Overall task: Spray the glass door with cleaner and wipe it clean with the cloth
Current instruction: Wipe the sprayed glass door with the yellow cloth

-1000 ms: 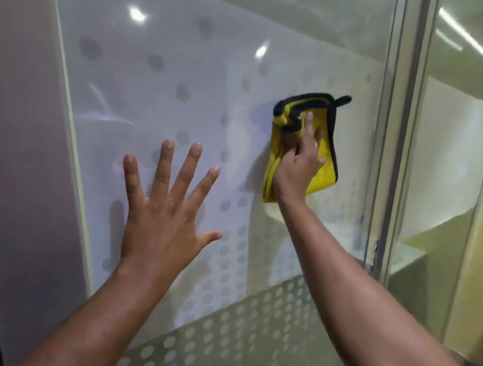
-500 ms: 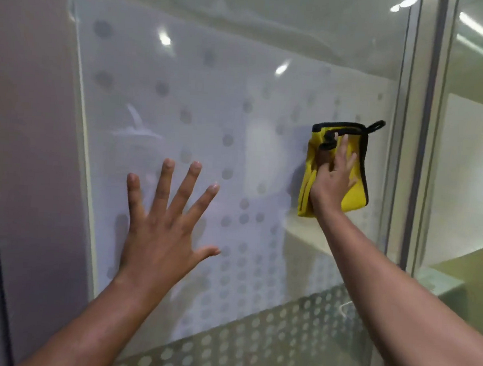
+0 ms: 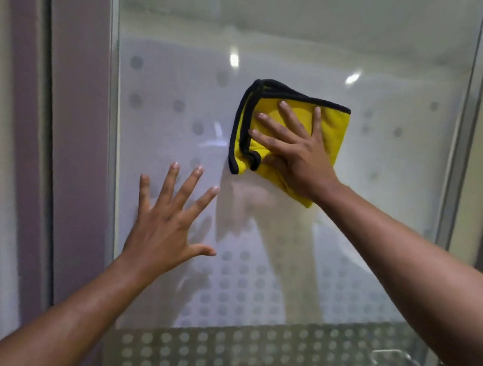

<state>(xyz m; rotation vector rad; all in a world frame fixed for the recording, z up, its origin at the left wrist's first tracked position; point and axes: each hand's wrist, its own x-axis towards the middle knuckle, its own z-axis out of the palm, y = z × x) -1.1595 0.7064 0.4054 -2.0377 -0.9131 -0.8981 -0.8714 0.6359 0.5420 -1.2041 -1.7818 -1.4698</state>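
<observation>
Leftward across the pane is where the right hand (image 3: 298, 155) has travelled since half a second ago, carrying the folded yellow microfibre cloth with black edging (image 3: 288, 134) away from the right-hand door frame toward the middle of the frosted, dot-patterned glass door (image 3: 377, 163). Its fingers, earlier bunched near the cloth's top edge, are now fanned out flat over the fabric, pressing it against the glass; the palm covers the cloth's lower right part, and a yellow corner pokes out below the wrist. The cloth's black-trimmed folds lie just beyond the fingertips, up and to the left.

Below and to the left of it, the left hand (image 3: 164, 229) stays splayed with fingers wide, laid on the glass, holding nothing. The gap between the two hands has narrowed: the cloth's lower left corner now sits just above the left hand's fingertips. The pale frame strip (image 3: 110, 175) runs just left of that hand.
</observation>
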